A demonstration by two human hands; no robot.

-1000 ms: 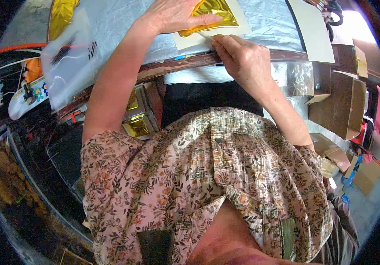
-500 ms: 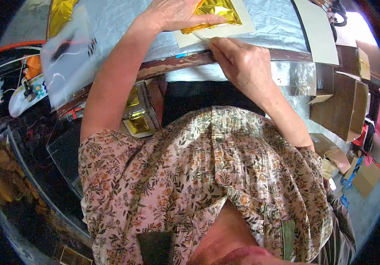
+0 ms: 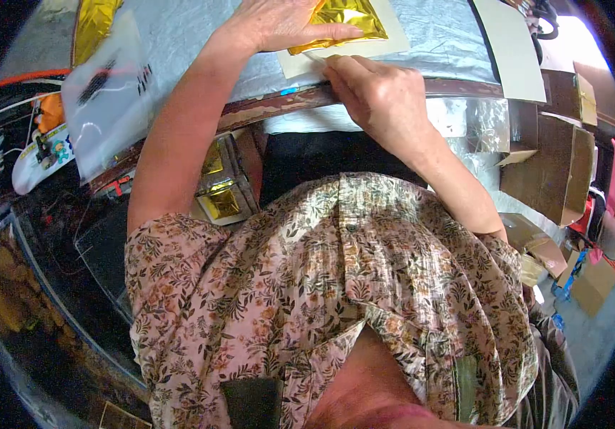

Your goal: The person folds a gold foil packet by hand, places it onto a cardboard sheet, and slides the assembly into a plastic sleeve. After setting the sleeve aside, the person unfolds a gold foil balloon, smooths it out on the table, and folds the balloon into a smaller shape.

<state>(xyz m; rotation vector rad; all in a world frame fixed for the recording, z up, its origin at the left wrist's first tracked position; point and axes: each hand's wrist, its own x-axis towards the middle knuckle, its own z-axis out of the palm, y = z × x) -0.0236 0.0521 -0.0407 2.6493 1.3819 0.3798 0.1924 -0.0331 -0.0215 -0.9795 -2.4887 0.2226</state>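
Note:
A piece of shiny gold foil (image 3: 343, 23) lies on a cream sheet of card (image 3: 379, 51) near the table's front edge. My left hand (image 3: 275, 23) rests on the foil's left side, thumb stretched flat along its lower part; its other fingers run partly out of the frame. My right hand (image 3: 379, 89) is closed in a pinch at the card's near edge, just below the foil. A thin, pale, stick-like tool (image 3: 313, 56) pokes out of the pinch toward the foil's lower edge; most of it is hidden.
Wrinkled pale blue sheeting (image 3: 186, 43) covers the table. On the left lie a clear plastic sheet (image 3: 111, 93) and more gold foil (image 3: 95, 32). A cream board (image 3: 511, 53) sits at the right. Below are gold-foiled pieces (image 3: 223, 202) at left and cardboard boxes (image 3: 547, 171) at right.
My right hand has slid a little to the left and up along the foil's near edge, the thin tool with it. My left hand stays on the foil.

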